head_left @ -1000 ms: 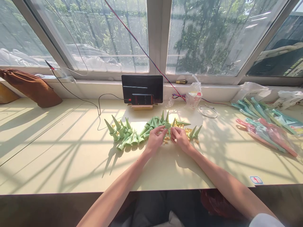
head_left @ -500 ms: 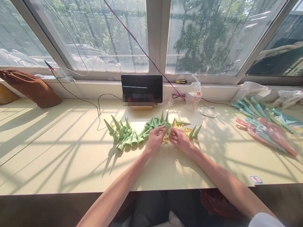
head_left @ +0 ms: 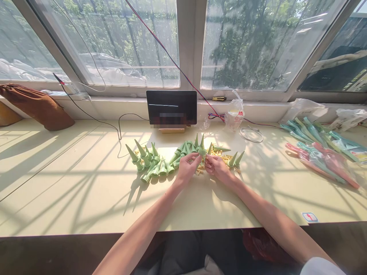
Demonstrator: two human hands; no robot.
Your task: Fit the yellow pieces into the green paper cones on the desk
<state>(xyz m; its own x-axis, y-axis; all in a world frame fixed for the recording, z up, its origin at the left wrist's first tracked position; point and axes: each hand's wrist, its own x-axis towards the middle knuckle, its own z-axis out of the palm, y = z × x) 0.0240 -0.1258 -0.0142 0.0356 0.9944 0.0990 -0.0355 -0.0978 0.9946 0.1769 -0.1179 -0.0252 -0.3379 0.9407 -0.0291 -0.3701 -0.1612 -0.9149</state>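
Observation:
Over the middle of the table, my left hand (head_left: 187,168) pinches a green plastic spike (head_left: 202,152) between thumb and fingers, its wide collar facing up. My right hand (head_left: 217,167) is closed against the spike's right side, fingers curled; a small yellow piece seems to be at its fingertips, too small to make out surely. Several green cone-shaped spikes (head_left: 155,170) stand and lie to the left of my hands. Behind and right of my hands are scattered small yellow pieces (head_left: 225,156), with two upright spikes (head_left: 237,159) beside them.
A dark tablet (head_left: 172,107) on a stand faces me at the back. Right of it are a bagged cup (head_left: 235,116) and a coiled white cable (head_left: 251,135). Bagged pink and green plastic items (head_left: 323,160) lie far right; a brown bag (head_left: 43,109) rests far left.
My hands have shifted very slightly, and the right fingertips have moved a little left against the green spike's collar. Everything else lies as before.

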